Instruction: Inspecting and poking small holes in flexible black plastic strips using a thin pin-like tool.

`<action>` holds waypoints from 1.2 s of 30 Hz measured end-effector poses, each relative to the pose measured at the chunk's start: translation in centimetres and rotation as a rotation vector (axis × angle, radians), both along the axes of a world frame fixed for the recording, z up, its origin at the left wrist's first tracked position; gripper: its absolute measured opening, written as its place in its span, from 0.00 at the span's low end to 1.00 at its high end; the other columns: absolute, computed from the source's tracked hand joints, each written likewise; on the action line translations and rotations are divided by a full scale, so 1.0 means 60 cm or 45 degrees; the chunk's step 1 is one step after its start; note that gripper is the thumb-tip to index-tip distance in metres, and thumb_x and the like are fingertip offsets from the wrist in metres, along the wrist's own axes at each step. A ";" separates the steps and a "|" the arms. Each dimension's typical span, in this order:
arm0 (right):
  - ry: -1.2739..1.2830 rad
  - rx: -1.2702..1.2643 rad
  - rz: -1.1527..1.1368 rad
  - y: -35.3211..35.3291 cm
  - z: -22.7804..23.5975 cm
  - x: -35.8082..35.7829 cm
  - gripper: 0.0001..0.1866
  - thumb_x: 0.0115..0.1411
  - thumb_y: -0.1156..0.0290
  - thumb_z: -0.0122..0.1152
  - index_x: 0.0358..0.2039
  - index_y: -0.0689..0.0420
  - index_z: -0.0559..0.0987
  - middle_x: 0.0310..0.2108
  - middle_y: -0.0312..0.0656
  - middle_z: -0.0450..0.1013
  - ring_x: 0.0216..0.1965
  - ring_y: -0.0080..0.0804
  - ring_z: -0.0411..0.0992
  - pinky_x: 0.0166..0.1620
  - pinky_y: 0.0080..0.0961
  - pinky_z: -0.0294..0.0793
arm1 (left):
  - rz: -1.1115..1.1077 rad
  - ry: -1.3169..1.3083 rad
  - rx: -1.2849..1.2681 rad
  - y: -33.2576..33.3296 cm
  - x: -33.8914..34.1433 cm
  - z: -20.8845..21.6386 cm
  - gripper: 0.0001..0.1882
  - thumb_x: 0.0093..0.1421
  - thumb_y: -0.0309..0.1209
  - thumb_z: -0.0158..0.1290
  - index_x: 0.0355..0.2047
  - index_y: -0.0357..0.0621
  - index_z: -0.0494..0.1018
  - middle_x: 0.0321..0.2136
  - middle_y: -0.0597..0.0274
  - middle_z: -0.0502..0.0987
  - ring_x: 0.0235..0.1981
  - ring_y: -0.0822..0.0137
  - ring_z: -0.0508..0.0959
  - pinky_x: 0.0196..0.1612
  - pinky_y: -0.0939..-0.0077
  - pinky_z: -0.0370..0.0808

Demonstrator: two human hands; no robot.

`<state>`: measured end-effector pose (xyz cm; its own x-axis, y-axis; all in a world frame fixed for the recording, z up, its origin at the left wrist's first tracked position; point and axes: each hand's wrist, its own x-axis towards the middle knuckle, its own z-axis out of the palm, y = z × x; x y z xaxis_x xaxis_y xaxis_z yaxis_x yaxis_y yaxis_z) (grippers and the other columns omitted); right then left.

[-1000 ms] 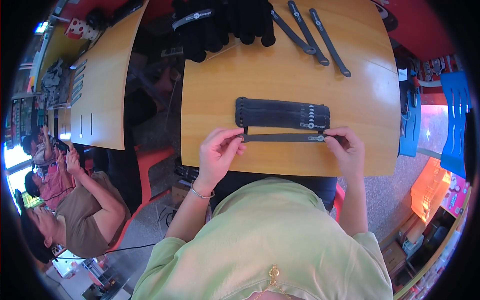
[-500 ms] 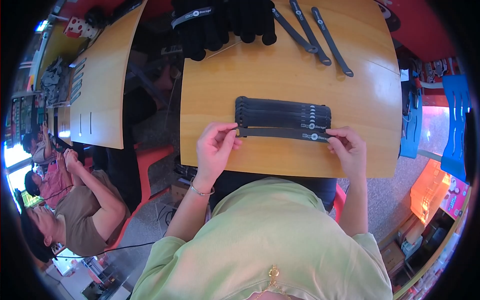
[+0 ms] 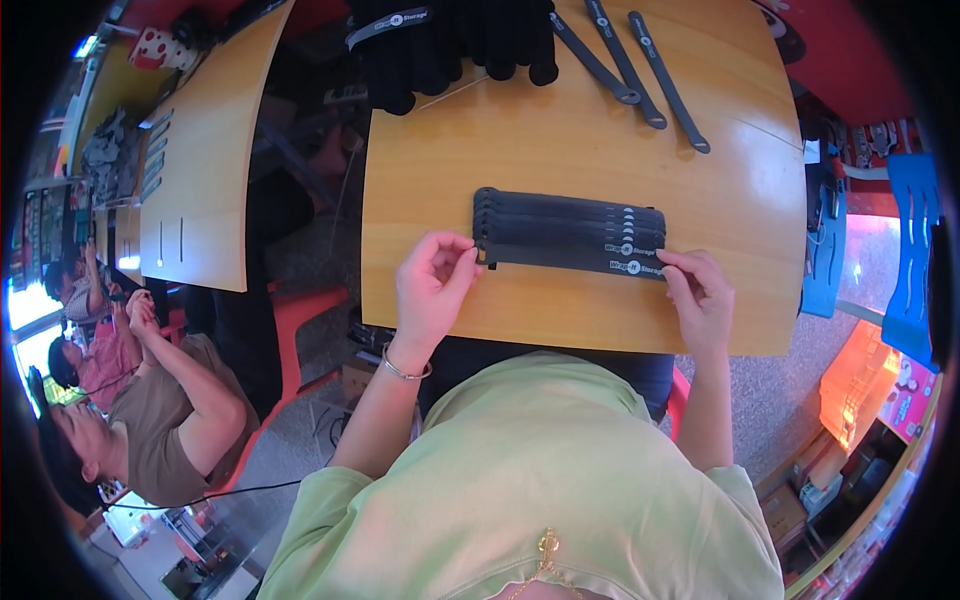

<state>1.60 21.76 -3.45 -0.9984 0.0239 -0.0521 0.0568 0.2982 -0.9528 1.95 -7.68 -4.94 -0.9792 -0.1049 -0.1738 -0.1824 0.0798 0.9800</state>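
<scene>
Left hand [image 3: 436, 285], right hand [image 3: 700, 290]: each pinched closed on one end of dark strap [image 3: 560, 258]; overlapped straps [image 3: 550, 214] directly beyond; three loose straps [image 3: 667, 82], black bundle [image 3: 405, 60] farther across surface [image 3: 580, 312]

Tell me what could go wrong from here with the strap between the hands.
The left hand and right hand have the front strap only by its ends, so a slip at either end might leave it crooked. It also lies right along the near side of the stack of straps, so a nudge could push their overlapping rows out of line.
</scene>
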 end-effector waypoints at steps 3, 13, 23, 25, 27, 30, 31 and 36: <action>0.047 0.066 0.011 0.002 -0.010 0.000 0.08 0.53 0.83 0.57 0.34 0.62 0.79 0.26 0.35 0.68 0.24 0.16 0.65 0.27 0.11 0.64 | -0.008 0.042 -0.062 0.003 -0.003 -0.002 0.04 0.56 0.19 0.51 0.32 0.35 0.69 0.25 0.68 0.72 0.25 0.80 0.73 0.28 0.89 0.70; -0.051 -0.034 -0.104 0.003 -0.026 0.002 0.08 0.53 0.81 0.60 0.30 0.60 0.69 0.23 0.29 0.66 0.25 0.12 0.63 0.28 0.10 0.64 | 0.070 0.051 -0.162 0.004 -0.012 -0.015 0.03 0.54 0.19 0.53 0.30 0.36 0.71 0.22 0.70 0.71 0.22 0.83 0.68 0.25 0.90 0.66; -0.067 -0.092 -0.131 0.003 -0.035 -0.001 0.11 0.52 0.81 0.61 0.27 0.58 0.67 0.23 0.30 0.66 0.24 0.12 0.64 0.29 0.10 0.64 | 0.040 -0.008 -0.236 0.002 -0.020 -0.010 0.04 0.53 0.19 0.53 0.30 0.37 0.71 0.22 0.70 0.72 0.22 0.83 0.68 0.25 0.91 0.66; -0.055 -0.088 -0.131 0.004 -0.036 -0.001 0.11 0.52 0.81 0.61 0.26 0.58 0.67 0.23 0.30 0.67 0.24 0.12 0.64 0.29 0.10 0.64 | 0.029 -0.017 -0.251 0.002 -0.022 -0.009 0.04 0.53 0.19 0.53 0.30 0.37 0.71 0.22 0.70 0.72 0.22 0.83 0.68 0.25 0.91 0.66; -0.042 -0.086 -0.131 0.003 -0.036 -0.001 0.11 0.52 0.81 0.62 0.26 0.58 0.67 0.23 0.30 0.67 0.24 0.12 0.64 0.29 0.10 0.64 | 0.030 -0.022 -0.254 0.003 -0.023 -0.008 0.05 0.53 0.19 0.53 0.31 0.37 0.71 0.21 0.71 0.71 0.22 0.83 0.68 0.25 0.91 0.65; -0.045 -0.087 -0.138 0.003 -0.036 -0.001 0.11 0.52 0.81 0.62 0.26 0.58 0.67 0.23 0.30 0.67 0.24 0.12 0.64 0.29 0.10 0.64 | 0.032 -0.031 -0.248 0.003 -0.024 -0.009 0.05 0.53 0.19 0.53 0.32 0.37 0.71 0.21 0.71 0.71 0.22 0.83 0.67 0.24 0.90 0.65; -0.047 -0.075 -0.137 0.003 -0.035 -0.001 0.11 0.52 0.81 0.62 0.26 0.58 0.67 0.23 0.30 0.67 0.24 0.12 0.64 0.29 0.10 0.64 | 0.031 -0.032 -0.248 0.003 -0.024 -0.010 0.05 0.53 0.19 0.53 0.32 0.37 0.71 0.21 0.71 0.71 0.22 0.83 0.67 0.24 0.90 0.65; -0.042 -0.059 -0.140 0.002 -0.037 -0.003 0.11 0.51 0.81 0.62 0.26 0.58 0.67 0.23 0.30 0.67 0.24 0.12 0.63 0.28 0.10 0.64 | 0.031 -0.048 -0.283 0.003 -0.026 -0.010 0.05 0.53 0.20 0.53 0.32 0.37 0.71 0.21 0.70 0.71 0.21 0.83 0.67 0.24 0.90 0.65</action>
